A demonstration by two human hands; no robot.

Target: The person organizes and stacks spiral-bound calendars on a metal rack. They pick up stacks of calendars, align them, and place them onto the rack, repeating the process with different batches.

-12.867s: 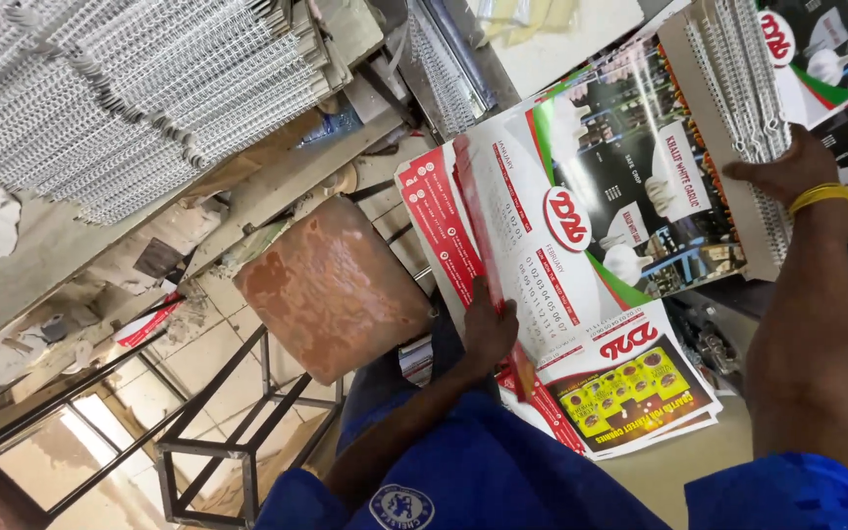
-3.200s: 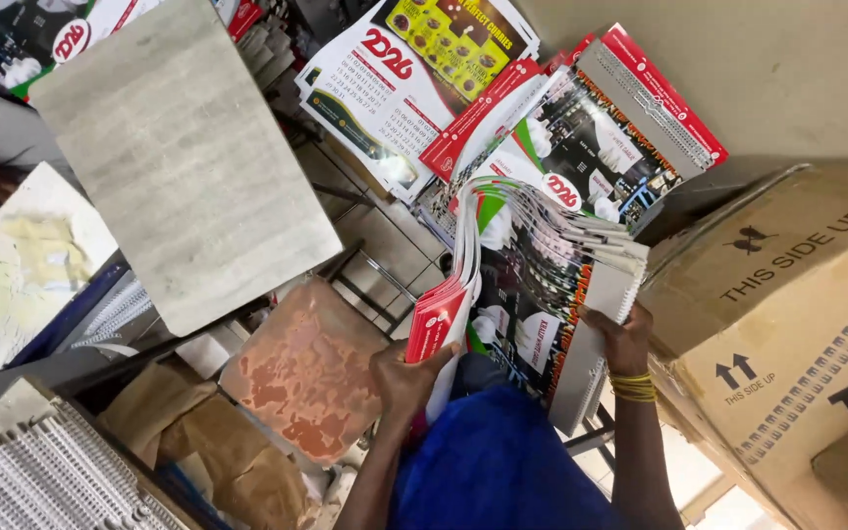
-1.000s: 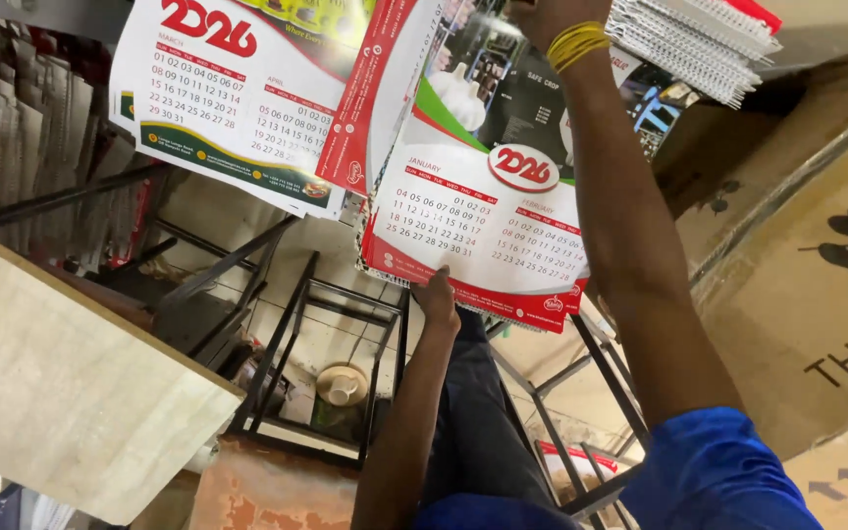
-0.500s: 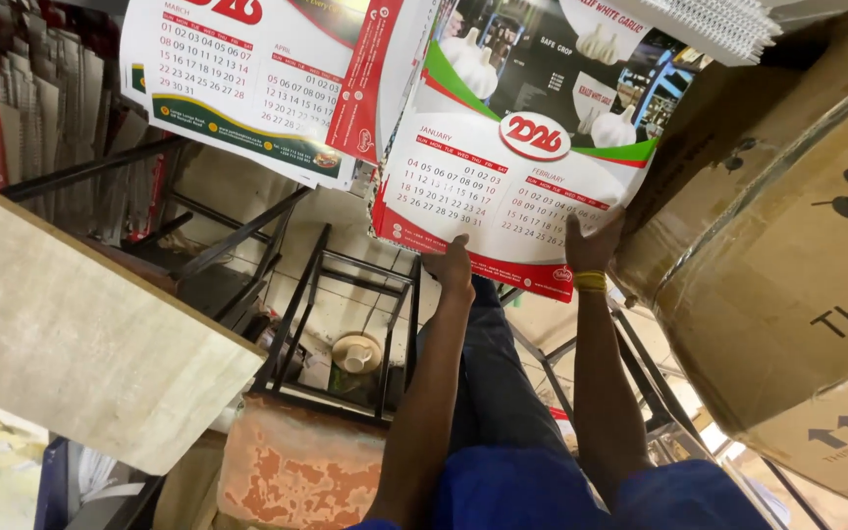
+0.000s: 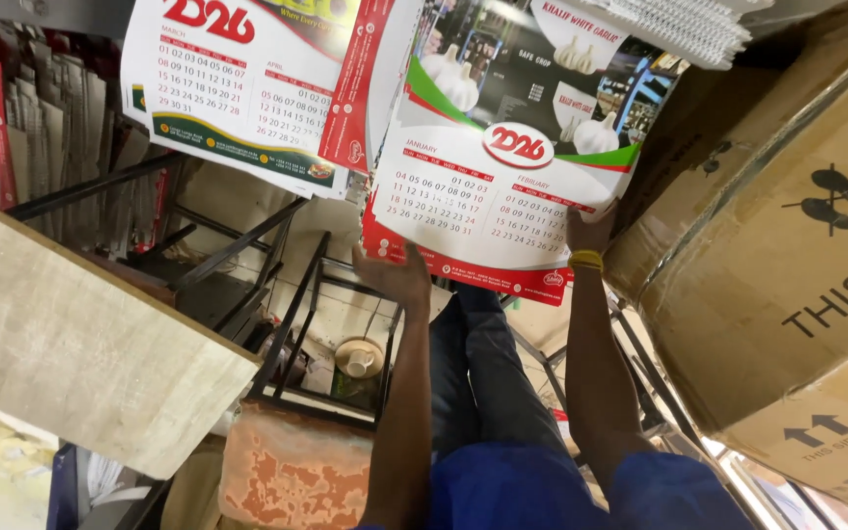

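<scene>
A stack of printed wall calendar sheets [image 5: 488, 186], white with red borders and a dark photo panel, is held in front of me above my lap. My left hand [image 5: 395, 277] grips its lower left corner from beneath. My right hand [image 5: 589, 234], with a yellow band at the wrist, grips the lower right edge. A second pile of the same calendars [image 5: 238, 98] lies just to the left, overlapping the held stack. Bundles of white wire binding combs [image 5: 684, 29] sit at the top right.
A large brown cardboard box [image 5: 787, 255] stands close on the right. A pale wooden board [image 5: 71, 363] juts in at left. Below are black metal frames [image 5: 287, 324], a worn orange stool seat [image 5: 291, 476] and my blue-trousered legs [image 5: 488, 363].
My right hand came down from the top of the calendar stack to its lower edge, then slid out to the right corner. The left hand stayed under the lower left corner.
</scene>
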